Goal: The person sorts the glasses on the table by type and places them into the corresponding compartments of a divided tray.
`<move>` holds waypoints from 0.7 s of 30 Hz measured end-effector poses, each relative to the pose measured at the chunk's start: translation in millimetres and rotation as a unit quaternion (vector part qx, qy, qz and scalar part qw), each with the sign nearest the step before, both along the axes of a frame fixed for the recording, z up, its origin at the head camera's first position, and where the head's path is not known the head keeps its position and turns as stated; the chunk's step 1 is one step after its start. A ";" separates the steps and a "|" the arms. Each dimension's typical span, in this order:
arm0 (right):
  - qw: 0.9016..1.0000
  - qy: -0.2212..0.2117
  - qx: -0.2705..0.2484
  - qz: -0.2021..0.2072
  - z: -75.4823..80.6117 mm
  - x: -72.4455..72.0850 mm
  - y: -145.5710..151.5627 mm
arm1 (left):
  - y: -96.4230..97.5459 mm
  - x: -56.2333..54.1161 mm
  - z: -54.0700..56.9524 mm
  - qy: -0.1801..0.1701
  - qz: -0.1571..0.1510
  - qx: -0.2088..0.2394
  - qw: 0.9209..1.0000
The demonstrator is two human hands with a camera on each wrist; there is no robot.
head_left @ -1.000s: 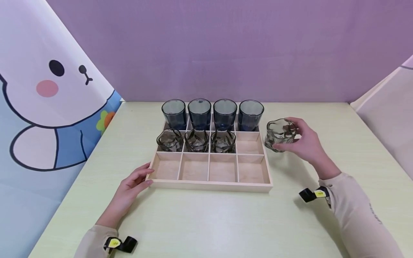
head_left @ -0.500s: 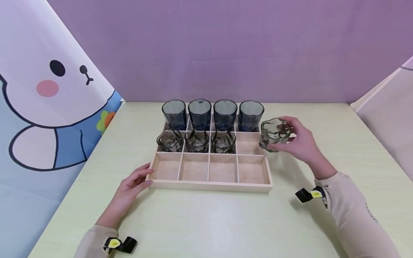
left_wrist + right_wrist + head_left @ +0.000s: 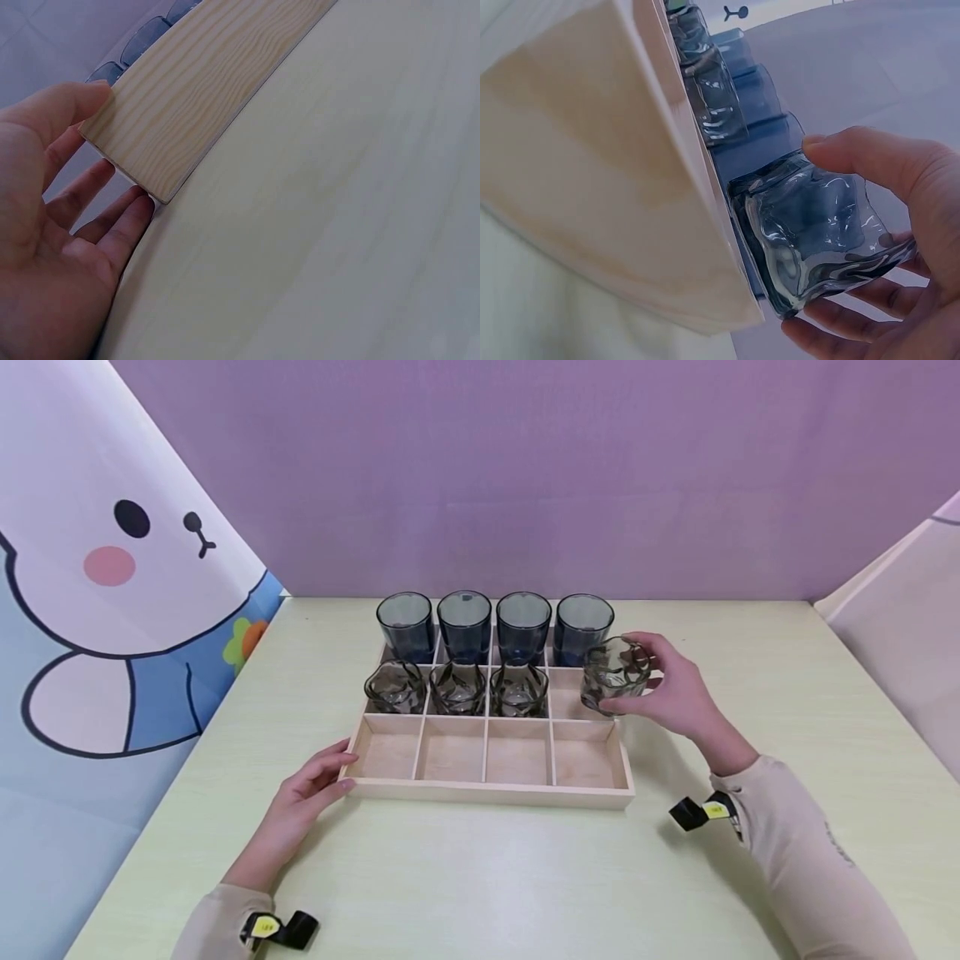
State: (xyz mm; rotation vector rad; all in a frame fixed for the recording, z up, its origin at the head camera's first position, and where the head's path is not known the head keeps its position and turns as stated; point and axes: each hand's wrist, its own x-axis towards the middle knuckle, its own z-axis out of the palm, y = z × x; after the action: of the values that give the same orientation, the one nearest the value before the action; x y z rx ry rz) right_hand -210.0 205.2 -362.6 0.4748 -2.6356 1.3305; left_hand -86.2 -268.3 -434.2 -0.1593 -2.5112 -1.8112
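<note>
My right hand [image 3: 678, 693] grips a wavy smoky drinking glass [image 3: 617, 672] between thumb and fingers. In the head view this glass overlaps the right end of the middle row of a wooden compartment tray [image 3: 480, 792]. The right wrist view shows the glass [image 3: 810, 225] tilted, its thick base close to the tray's rim. My left hand [image 3: 303, 797] holds the tray's front left corner; in the left wrist view its thumb [image 3: 86, 101] lies on the front wall, fingers around the side.
In the tray's back row stand several tall blue glasses [image 3: 465, 631]. Three wavy glasses [image 3: 457, 689] fill the left of the middle row. The front row's compartments [image 3: 517, 752] are bare wood. A purple backdrop [image 3: 525, 485] rises behind the table [image 3: 487, 877].
My right hand has moved left with the wavy glass, from beside the tray to over its right edge. The left hand and the tray have stayed in place.
</note>
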 end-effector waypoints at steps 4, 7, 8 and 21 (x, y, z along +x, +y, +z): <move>1.000 -0.005 -0.003 0.010 -0.9 -0.6 -6.1 | -0.3 -0.4 -0.4 0.003 -0.002 0.001 1.000; 1.000 -0.009 -0.005 0.015 -1.3 -1.0 -10.1 | -0.5 -0.6 -0.4 0.002 -0.002 0.001 1.000; 1.000 -0.010 -0.005 0.017 -1.4 -1.0 -11.4 | -0.5 -0.5 -0.4 0.001 -0.001 0.000 1.000; 0.999 -0.017 -0.006 0.050 -5.9 -7.4 -24.4 | -0.5 -1.0 -0.5 -0.002 -0.002 0.003 1.000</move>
State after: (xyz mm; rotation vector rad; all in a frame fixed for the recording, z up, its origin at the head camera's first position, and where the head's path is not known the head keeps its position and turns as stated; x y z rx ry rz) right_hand -217.4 180.8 -368.5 0.5931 -2.6621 1.3946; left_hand -87.2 -268.8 -434.7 -0.1606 -2.5089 -1.8217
